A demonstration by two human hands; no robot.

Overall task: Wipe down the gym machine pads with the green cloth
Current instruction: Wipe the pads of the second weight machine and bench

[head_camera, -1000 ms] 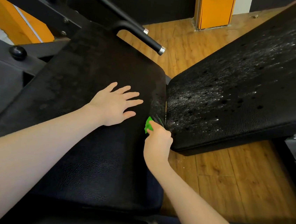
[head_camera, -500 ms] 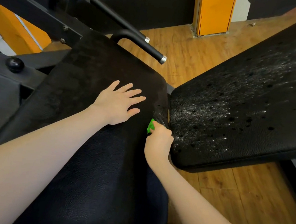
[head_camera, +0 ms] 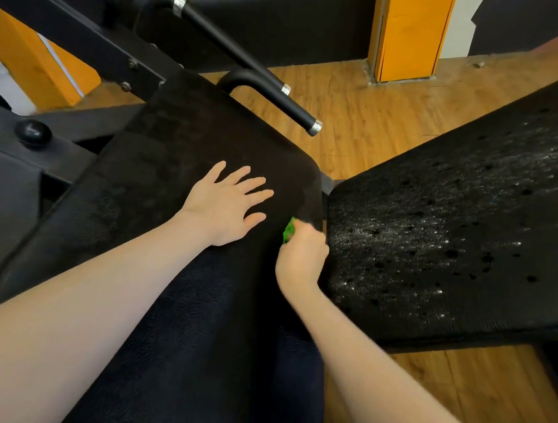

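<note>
- Left hand (head_camera: 224, 207) lies flat, fingers spread, on the near pad (head_camera: 157, 178), likely for support.
- Right hand (head_camera: 302, 257) pinches the cloth (head_camera: 288, 232) (mostly hidden) at the gap beside the speckled far pad (head_camera: 457, 237).

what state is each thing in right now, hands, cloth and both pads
left hand: flat, fingers spread, rests on the left pad
right hand: fingers curled, grips the green cloth at the gap between the pads
green cloth: bunched, mostly hidden in the hand
left pad: dull, no droplets visible
right pad: speckled with droplets, tilted
</note>
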